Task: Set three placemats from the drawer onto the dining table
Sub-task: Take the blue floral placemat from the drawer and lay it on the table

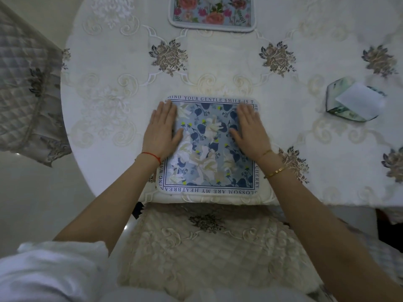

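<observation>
A blue floral placemat (207,149) with a lettered border lies flat at the near edge of the dining table (113,88), which wears a white embroidered cloth. My left hand (162,129) rests palm down on the mat's left side, fingers together and flat. On the mat's right side my right hand (250,129) presses down the same way. Neither hand grips anything. A second placemat (212,13) with pink and red flowers sits at the far side of the table, partly cut off by the frame's top.
A tissue box (354,101) with a white tissue sticking out stands on the table at the right. A cushioned chair (209,258) is pushed in just below the table's near edge. Another chair (24,94) with a quilted cover stands at the left.
</observation>
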`<state>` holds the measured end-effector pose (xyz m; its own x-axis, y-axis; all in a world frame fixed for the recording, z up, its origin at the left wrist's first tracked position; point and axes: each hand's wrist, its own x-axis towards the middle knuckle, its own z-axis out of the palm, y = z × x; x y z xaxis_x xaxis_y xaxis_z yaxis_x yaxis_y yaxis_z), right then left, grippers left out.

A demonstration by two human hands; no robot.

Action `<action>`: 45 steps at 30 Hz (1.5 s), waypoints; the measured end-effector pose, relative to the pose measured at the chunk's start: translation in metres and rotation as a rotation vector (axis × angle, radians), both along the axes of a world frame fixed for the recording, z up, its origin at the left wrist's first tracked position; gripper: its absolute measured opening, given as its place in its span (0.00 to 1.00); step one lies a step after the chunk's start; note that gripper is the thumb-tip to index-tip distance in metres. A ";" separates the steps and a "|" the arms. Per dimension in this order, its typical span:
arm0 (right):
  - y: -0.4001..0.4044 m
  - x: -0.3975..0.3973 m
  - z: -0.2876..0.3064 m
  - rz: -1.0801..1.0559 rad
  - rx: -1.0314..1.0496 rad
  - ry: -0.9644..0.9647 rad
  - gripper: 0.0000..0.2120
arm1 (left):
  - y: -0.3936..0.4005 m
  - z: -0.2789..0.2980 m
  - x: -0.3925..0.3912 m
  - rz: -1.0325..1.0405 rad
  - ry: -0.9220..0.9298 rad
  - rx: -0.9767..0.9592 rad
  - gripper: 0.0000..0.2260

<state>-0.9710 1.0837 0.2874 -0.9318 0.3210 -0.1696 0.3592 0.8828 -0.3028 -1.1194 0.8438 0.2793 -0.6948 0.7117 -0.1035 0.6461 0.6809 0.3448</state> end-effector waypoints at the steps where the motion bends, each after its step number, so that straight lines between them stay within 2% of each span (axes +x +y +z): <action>1: -0.013 -0.002 0.000 0.062 -0.015 0.010 0.31 | 0.004 0.001 0.009 -0.053 -0.017 0.004 0.30; 3: -0.040 -0.006 -0.005 0.149 -0.047 -0.015 0.30 | 0.014 -0.001 0.028 -0.148 -0.051 -0.015 0.30; 6: -0.062 -0.008 -0.016 0.154 -0.083 -0.037 0.30 | 0.020 -0.007 0.048 -0.189 -0.082 -0.060 0.29; 15: -0.004 0.077 -0.006 -0.026 -0.033 -0.084 0.32 | -0.033 -0.009 0.047 -0.044 -0.033 -0.074 0.29; 19: -0.018 0.098 0.001 -0.071 -0.015 -0.060 0.33 | -0.049 -0.002 0.067 0.037 -0.050 -0.069 0.30; 22: -0.061 0.096 0.003 0.040 -0.066 -0.025 0.34 | -0.048 0.009 0.096 -0.059 -0.026 -0.027 0.30; 26: -0.111 0.085 -0.008 0.144 -0.042 -0.095 0.35 | -0.041 0.005 0.127 -0.139 -0.087 -0.049 0.32; 31: -0.096 0.107 -0.008 0.110 -0.054 -0.106 0.37 | -0.057 -0.001 0.125 -0.128 -0.083 -0.142 0.34; 36: -0.063 0.151 -0.001 0.022 -0.049 -0.114 0.35 | -0.081 0.005 0.119 -0.069 -0.068 -0.118 0.34; 41: -0.055 0.169 0.011 -0.061 -0.028 -0.122 0.32 | -0.096 0.018 0.125 0.006 -0.083 -0.108 0.30; 45: -0.064 0.172 0.034 -0.173 -0.057 0.025 0.26 | -0.099 0.041 0.134 0.008 0.028 -0.011 0.23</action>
